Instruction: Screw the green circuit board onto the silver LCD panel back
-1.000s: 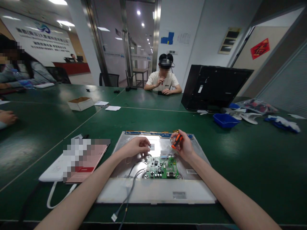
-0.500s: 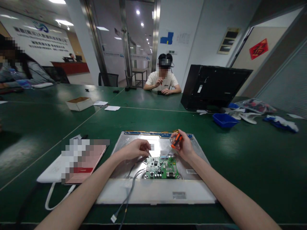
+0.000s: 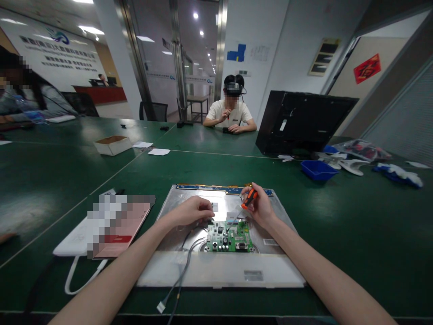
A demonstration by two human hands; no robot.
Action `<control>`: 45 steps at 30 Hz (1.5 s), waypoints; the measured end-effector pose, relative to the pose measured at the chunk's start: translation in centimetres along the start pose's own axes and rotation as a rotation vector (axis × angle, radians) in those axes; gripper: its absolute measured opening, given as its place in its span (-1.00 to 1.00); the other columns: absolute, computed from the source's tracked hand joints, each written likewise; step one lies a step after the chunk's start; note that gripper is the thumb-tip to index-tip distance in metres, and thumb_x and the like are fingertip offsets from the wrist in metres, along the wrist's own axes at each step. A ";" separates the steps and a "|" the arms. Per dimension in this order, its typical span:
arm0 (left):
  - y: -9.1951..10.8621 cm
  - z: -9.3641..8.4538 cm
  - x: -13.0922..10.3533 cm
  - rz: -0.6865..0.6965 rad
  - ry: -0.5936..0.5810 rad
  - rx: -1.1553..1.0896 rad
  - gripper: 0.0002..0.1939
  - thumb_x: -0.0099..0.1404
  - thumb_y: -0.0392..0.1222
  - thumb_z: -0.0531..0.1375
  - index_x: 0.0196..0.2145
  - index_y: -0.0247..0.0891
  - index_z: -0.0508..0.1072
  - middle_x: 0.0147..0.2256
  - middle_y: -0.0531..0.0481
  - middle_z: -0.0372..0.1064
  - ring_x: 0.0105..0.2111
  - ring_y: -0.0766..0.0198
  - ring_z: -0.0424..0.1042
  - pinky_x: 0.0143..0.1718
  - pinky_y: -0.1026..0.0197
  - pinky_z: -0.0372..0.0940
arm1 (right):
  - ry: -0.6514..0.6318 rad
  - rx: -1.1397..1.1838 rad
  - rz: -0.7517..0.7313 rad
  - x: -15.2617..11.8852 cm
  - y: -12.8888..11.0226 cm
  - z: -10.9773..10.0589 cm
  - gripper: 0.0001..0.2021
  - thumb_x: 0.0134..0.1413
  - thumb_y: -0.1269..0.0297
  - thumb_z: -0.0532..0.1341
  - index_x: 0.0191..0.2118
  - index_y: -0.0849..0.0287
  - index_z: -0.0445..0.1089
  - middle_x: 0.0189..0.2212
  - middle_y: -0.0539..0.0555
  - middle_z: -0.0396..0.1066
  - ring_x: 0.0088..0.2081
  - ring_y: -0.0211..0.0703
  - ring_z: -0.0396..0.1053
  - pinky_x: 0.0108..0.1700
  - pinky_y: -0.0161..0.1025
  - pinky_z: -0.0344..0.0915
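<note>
A green circuit board (image 3: 233, 239) lies on the back of a silver display panel (image 3: 176, 273). My right hand (image 3: 264, 210) grips a screwdriver (image 3: 249, 198) with an orange and black handle. Its thin shaft slants down and left, with the tip over the board's middle. My left hand (image 3: 196, 210) is at the board's upper left corner, fingers curled and thumb near the fingertips. What they pinch, if anything, is hidden. Grey cables (image 3: 187, 266) run from the board's left side over the panel's front edge to a white plug (image 3: 161, 307).
Left of the panel lie a white device (image 3: 72, 239) with a white cable and a pink case (image 3: 135, 221). Farther back are an open box (image 3: 113, 145), a blue tray (image 3: 318, 170), a black monitor (image 3: 304, 122) and gloves (image 3: 399, 174). A person (image 3: 230, 110) sits opposite.
The fingers of my left hand have drawn closer together beside the board's corner. My right hand and screwdriver stay nearly in place. Part of another person's hand shows more at the left edge.
</note>
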State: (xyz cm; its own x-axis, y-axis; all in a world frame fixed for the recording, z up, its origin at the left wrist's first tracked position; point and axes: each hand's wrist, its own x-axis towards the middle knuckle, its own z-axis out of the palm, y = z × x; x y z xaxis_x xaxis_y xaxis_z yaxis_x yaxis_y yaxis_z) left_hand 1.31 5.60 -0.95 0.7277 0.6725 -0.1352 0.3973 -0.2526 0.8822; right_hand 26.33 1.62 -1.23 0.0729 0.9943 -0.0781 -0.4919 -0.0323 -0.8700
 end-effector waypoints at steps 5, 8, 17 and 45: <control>0.0 -0.2 0.2 -0.003 0.049 -0.041 -0.77 0.23 -0.09 0.24 -0.41 -0.35 0.49 -0.54 -0.02 0.42 -0.56 0.35 0.33 -0.54 0.32 0.17 | -0.003 -0.006 -0.004 0.1 0.1 0.0 -0.62 -0.01 -0.06 0.25 -0.50 0.21 0.43 -0.77 -0.13 0.17 -0.77 -0.46 -0.05 -0.75 -0.42 -0.15; 0.0 -0.3 0.2 -0.019 0.058 -0.096 -0.77 0.21 -0.08 0.27 -0.41 -0.34 0.50 -0.53 -0.02 0.44 -0.56 0.35 0.33 -0.53 0.31 0.18 | -0.005 -0.014 -0.008 0.1 0.1 0.0 -0.62 -0.01 -0.06 0.25 -0.51 0.21 0.42 -0.76 -0.12 0.20 -0.77 -0.46 -0.04 -0.75 -0.41 -0.15; 0.1 -0.3 0.2 -0.026 0.077 -0.105 -0.78 0.18 -0.09 0.28 -0.40 -0.35 0.56 -0.52 -0.05 0.46 -0.52 0.30 0.37 -0.48 0.28 0.23 | -0.015 -0.034 -0.010 0.0 0.1 -0.1 -0.61 0.02 -0.08 0.24 -0.50 0.20 0.42 -0.82 -0.14 0.12 -0.79 -0.44 -0.05 -0.74 -0.42 -0.14; -0.3 -0.6 0.2 0.018 0.068 -0.037 -0.89 0.18 -0.28 0.20 -0.34 -0.33 0.51 -0.45 -0.06 0.49 -0.44 0.26 0.45 -0.35 0.22 0.28 | 0.001 -0.058 -0.018 -0.1 0.0 0.3 -0.60 -0.03 -0.09 0.27 -0.53 0.20 0.41 -0.81 -0.14 0.13 -0.78 -0.45 -0.08 -0.74 -0.42 -0.17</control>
State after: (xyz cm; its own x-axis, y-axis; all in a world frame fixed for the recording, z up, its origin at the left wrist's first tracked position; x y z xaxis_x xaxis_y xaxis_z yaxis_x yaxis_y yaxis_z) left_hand 1.06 6.23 -0.99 0.6942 0.7143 -0.0889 0.3624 -0.2401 0.9006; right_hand 26.10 1.54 -1.11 0.0824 0.9946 -0.0626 -0.4391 -0.0202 -0.8982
